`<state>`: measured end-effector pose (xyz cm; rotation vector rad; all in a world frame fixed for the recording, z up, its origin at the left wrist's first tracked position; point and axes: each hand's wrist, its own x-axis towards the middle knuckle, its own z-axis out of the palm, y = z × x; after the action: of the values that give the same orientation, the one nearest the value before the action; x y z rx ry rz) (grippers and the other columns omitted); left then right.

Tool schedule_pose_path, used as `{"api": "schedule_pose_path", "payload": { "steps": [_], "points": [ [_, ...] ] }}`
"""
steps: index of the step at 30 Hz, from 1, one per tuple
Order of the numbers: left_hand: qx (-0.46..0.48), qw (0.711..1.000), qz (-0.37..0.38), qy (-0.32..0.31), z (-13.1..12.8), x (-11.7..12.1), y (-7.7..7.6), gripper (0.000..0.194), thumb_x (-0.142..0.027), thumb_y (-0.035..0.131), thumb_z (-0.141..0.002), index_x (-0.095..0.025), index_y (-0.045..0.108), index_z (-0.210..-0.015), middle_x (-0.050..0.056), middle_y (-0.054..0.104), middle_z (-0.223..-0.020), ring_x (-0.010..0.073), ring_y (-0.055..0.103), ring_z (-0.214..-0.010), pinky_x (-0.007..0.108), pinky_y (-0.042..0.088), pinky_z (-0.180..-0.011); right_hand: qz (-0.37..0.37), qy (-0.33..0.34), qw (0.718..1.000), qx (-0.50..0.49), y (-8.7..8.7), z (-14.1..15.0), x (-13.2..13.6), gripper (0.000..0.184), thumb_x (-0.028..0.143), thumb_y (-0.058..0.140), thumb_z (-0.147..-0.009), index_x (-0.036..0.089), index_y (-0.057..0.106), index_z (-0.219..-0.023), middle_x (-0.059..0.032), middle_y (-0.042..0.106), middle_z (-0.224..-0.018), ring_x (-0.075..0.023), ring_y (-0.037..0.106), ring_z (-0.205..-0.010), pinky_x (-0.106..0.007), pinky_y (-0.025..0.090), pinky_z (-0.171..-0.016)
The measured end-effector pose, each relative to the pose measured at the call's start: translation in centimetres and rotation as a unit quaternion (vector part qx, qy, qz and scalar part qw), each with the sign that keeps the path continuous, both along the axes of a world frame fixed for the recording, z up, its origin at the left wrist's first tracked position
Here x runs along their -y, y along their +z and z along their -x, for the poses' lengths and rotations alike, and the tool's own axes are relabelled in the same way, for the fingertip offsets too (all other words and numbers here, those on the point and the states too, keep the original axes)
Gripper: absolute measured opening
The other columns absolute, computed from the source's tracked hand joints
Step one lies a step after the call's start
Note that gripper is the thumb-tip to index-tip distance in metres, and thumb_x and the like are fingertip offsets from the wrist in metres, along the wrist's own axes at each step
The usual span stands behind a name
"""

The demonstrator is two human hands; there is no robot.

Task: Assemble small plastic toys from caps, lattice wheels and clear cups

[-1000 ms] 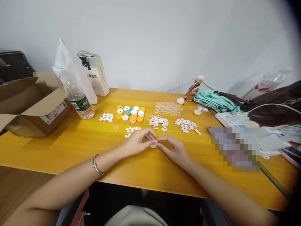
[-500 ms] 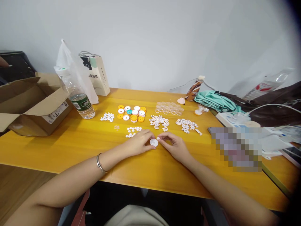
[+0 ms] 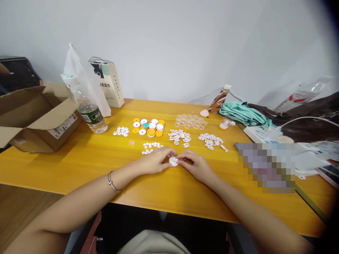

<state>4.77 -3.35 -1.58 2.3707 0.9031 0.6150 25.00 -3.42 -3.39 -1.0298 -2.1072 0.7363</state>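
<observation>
Plainly, the head view shows both hands meeting over the desk (image 3: 164, 192), with a white disc (image 3: 173, 161) between them, near the desk's front edge. The left hand (image 3: 159, 161) has its fingers curved about the disc's left side, the thumb at the lower edge and the others arched above it, a narrow gap filled by the piece. The right hand (image 3: 197, 165) has its thumb and fingertips close together at the disc's right edge; whether they are fully closed, or pinch anything small there, I cannot tell. A metal bracelet (image 3: 110, 181) circles the left wrist. Just beyond the left hand lie small white caps (image 3: 149, 145), with yellow, white and teal wheels (image 3: 150, 132) farther back. White cut-out pieces (image 3: 178, 135) form one cluster beyond the hands, clear cups (image 3: 194, 123) standing behind it. At left, a water bottle (image 3: 91, 116) stands beside an open cardboard box (image 3: 57, 137).
</observation>
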Motion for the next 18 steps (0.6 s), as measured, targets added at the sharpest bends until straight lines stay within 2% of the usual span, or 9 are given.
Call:
{"api": "schedule_pose_path", "payload": {
  "steps": [18],
  "points": [
    [0.004,1.0,0.013,-0.005,0.15,-0.01,-0.09,0.027,-0.025,0.055,-0.081,-0.018,0.048,-0.106,0.006,0.058,-0.101,0.017,0.054,-0.093,0.031,0.042,-0.082,0.035,0.024,0.999,0.009,0.11,-0.17,-0.12,0.012,0.027,0.059,-0.078,0.02,0.066,-0.084,-0.0034,0.063,-0.082,-0.0158,0.06,-0.078,-0.031,0.049,-0.073]
  ]
}}
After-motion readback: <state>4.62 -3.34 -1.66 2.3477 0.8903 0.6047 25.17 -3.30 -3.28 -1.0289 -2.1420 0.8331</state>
